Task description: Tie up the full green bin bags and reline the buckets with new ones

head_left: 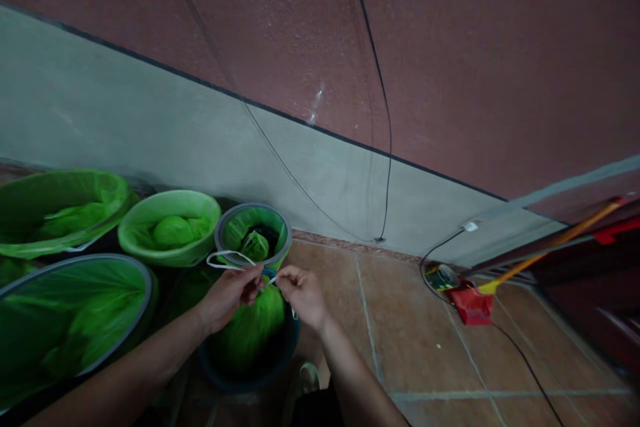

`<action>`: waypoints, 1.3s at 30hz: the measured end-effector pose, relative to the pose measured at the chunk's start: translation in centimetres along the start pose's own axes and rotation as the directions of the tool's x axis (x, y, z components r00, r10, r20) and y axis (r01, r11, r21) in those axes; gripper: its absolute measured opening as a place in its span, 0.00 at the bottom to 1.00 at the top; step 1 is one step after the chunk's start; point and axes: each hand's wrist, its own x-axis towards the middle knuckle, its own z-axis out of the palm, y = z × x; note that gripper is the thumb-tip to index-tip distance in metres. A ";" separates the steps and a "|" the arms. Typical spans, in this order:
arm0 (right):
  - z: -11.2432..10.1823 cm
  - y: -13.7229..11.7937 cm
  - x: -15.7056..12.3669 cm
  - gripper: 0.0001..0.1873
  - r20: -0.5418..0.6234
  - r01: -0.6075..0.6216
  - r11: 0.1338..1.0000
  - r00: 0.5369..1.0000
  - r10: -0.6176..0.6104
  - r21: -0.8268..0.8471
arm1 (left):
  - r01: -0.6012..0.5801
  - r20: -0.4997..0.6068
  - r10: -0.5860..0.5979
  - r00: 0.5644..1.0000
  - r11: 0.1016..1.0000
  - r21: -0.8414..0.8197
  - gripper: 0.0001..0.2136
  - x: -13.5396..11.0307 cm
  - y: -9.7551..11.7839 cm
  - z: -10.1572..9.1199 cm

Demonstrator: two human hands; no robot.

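Note:
My left hand (231,293) and my right hand (300,291) are closed in pinches above a full green bag (250,330) that sits in a dark blue bin (280,363). Both hands grip the bag's white drawstring (225,259) at the neck of the bag. A loop of the string sticks out to the left of my left hand. The fingertips of the two hands nearly meet over the bag's top.
Several bins lined with green bags stand to the left: a grey-rimmed one (253,235) behind the hands, a light green one (170,227), and two larger ones (60,210) (70,313). A red dustpan (470,303) with an orange-handled broom (550,243) lies right. Cables (385,167) hang on the wall.

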 end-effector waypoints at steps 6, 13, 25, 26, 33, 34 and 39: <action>-0.1 0.4 -0.4 0.07 0.151 0.064 0.994 0.987 -0.049 -0.094 | -0.186 0.275 0.102 0.956 0.935 0.302 0.09 0.5 -0.6 -0.6; 0.0 -1.2 0.0 0.15 0.018 0.051 0.993 0.998 -0.053 0.102 | -0.535 0.462 0.270 0.845 0.448 0.716 0.13 -0.5 -0.9 -0.7; 0.3 2.1 0.5 0.17 0.153 -0.041 0.998 0.987 0.046 -0.038 | -0.434 0.311 0.309 0.899 0.525 0.732 0.14 -0.6 -0.4 -0.6; 0.2 2.1 0.5 0.15 0.145 -0.022 0.996 0.989 0.035 -0.088 | -0.370 0.235 0.298 0.925 0.575 0.729 0.14 -0.5 -0.5 -0.5; 0.1 2.0 0.1 0.10 0.103 -0.041 0.970 0.992 0.068 -0.238 | -0.008 -0.047 0.021 0.999 0.966 0.260 0.10 0.6 -1.4 0.0; 0.0 2.1 0.0 0.10 0.135 -0.058 0.969 0.987 0.092 -0.239 | 0.023 -0.055 -0.012 0.998 0.976 0.216 0.09 0.8 -1.5 -0.1; -0.7 2.3 -0.1 0.12 0.153 -0.093 0.930 0.976 0.156 -0.355 | -0.067 -0.001 0.072 0.997 0.936 0.347 0.07 1.1 -1.1 -1.0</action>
